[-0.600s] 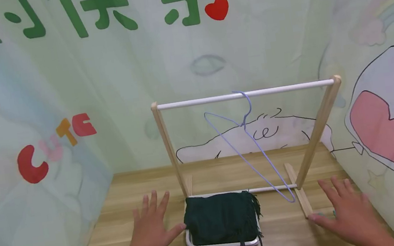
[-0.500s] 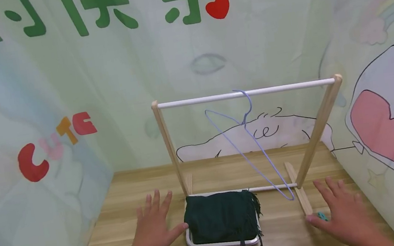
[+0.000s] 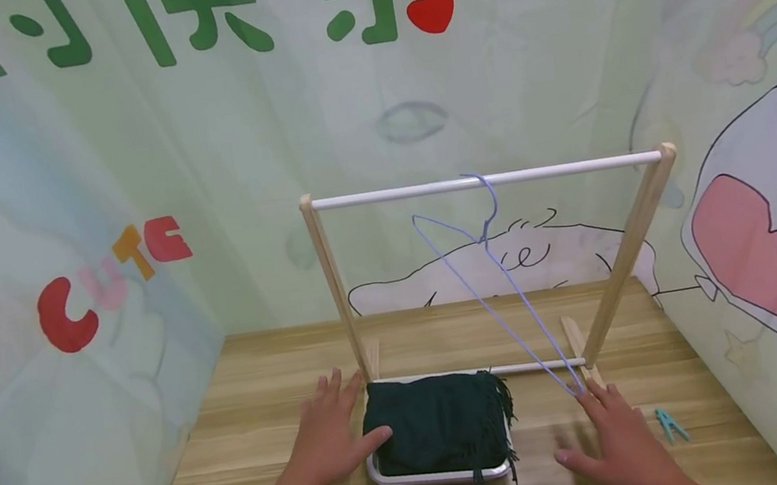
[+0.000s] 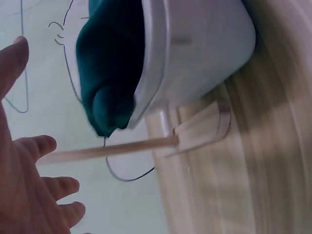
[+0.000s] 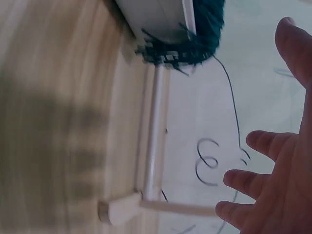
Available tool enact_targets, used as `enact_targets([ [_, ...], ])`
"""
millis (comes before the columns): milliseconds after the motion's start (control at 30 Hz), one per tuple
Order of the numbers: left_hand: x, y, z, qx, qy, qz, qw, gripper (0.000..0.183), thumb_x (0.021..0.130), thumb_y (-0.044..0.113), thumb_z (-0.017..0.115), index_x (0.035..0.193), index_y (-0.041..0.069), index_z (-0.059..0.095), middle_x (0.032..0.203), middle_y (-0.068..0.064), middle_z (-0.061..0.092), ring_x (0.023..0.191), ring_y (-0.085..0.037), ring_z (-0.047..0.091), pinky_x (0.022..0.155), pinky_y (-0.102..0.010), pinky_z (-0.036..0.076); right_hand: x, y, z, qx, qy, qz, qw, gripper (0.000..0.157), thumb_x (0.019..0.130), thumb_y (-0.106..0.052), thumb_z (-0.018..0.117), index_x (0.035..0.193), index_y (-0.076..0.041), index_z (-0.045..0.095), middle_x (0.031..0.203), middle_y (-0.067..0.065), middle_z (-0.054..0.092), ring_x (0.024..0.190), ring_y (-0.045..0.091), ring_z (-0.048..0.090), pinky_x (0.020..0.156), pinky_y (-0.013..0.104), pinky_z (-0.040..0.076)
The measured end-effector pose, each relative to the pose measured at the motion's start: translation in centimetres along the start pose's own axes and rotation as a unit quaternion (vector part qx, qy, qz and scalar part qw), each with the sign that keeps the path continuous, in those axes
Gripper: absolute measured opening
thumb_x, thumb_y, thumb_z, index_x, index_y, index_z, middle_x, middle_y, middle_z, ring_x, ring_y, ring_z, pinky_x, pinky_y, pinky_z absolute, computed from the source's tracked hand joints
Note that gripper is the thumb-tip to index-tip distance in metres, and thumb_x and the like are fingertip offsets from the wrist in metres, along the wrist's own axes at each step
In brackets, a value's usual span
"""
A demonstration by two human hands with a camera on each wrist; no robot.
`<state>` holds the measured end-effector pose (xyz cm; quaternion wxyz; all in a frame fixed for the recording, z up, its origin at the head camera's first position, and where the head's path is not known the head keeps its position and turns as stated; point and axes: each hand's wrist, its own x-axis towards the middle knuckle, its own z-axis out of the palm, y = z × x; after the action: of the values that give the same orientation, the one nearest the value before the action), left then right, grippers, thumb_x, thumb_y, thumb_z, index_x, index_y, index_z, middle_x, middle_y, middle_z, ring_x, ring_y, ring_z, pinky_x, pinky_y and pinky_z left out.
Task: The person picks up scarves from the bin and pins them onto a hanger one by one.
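A dark green fringed scarf (image 3: 436, 422) lies folded in a white bin (image 3: 429, 479) at the front of the table, its tassels hanging over the right side. My left hand (image 3: 328, 437), fingers spread, hovers at the bin's left side, thumb overlapping the scarf's edge in the head view. To the right of the bin, my right hand (image 3: 614, 443) is spread too, holding nothing, fingertips near the lower corner of the hanger. That purple wire hanger (image 3: 478, 296) hangs by its hook from the rack's white top bar (image 3: 389, 194). In the left wrist view the left hand (image 4: 29, 190) holds nothing.
Behind the bin stands a rack with wooden posts (image 3: 629, 254) and a white lower bar (image 3: 525, 367). A teal clothespin (image 3: 671, 425) lies on the wooden table (image 3: 264, 368), right of my right hand. Printed curtains (image 3: 259, 169) enclose the back and sides.
Both hands have moved inward, the left toward the bin and the right toward the hanger's lower corner. The clothespin, mostly hidden before, now shows fully.
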<state>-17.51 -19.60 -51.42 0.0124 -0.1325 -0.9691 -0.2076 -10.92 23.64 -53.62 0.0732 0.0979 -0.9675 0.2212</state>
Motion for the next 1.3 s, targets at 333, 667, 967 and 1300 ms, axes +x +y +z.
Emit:
enact_targets([
  [333,1.8,0.6,2.3,-0.031,-0.006,-0.032,0.999,0.085,0.091,0.044,0.08,0.155,0.0,0.046,0.151,-0.026,0.055,0.141,-0.047,0.051,0.116,-0.064,0.038,0.3,-3.6,4.9,0.109,-0.089,-0.005,0.99,0.097,0.083,-0.058,0.083,0.157,-0.007,0.046,0.155,0.03,0.047,0.144,0.061,0.038,0.105,0.077,0.039],
  [667,2.9,1.4,2.4,-0.061,-0.015,-0.085,0.9943,0.072,0.093,0.027,0.08,0.149,-0.007,0.05,0.146,-0.026,0.058,0.134,-0.043,0.058,0.112,-0.058,0.045,0.5,-5.7,7.5,0.148,-0.112,-0.012,0.983,0.092,0.087,-0.055,0.081,0.153,-0.001,0.048,0.152,0.03,0.05,0.141,0.056,0.045,0.107,0.072,0.042],
  [967,4.0,1.9,2.3,-0.049,-0.02,-0.093,0.9943,0.059,0.088,0.022,0.085,0.134,-0.007,0.062,0.126,-0.024,0.066,0.117,-0.042,0.065,0.104,-0.058,0.051,0.6,-6.4,8.9,0.139,-0.077,0.026,0.987,0.09,0.09,-0.049,0.08,0.155,0.001,0.043,0.15,0.027,0.053,0.138,0.047,0.052,0.11,0.064,0.044],
  [1300,3.8,2.3,2.6,-0.047,0.014,-0.031,0.9983,0.027,0.082,0.005,0.079,0.097,0.009,0.058,0.093,-0.007,0.061,0.084,-0.027,0.058,0.075,-0.047,0.049,0.5,-6.6,8.6,0.144,-0.058,0.018,0.988,0.089,0.091,-0.047,0.08,0.155,0.003,0.043,0.148,0.027,0.056,0.134,0.047,0.055,0.108,0.064,0.046],
])
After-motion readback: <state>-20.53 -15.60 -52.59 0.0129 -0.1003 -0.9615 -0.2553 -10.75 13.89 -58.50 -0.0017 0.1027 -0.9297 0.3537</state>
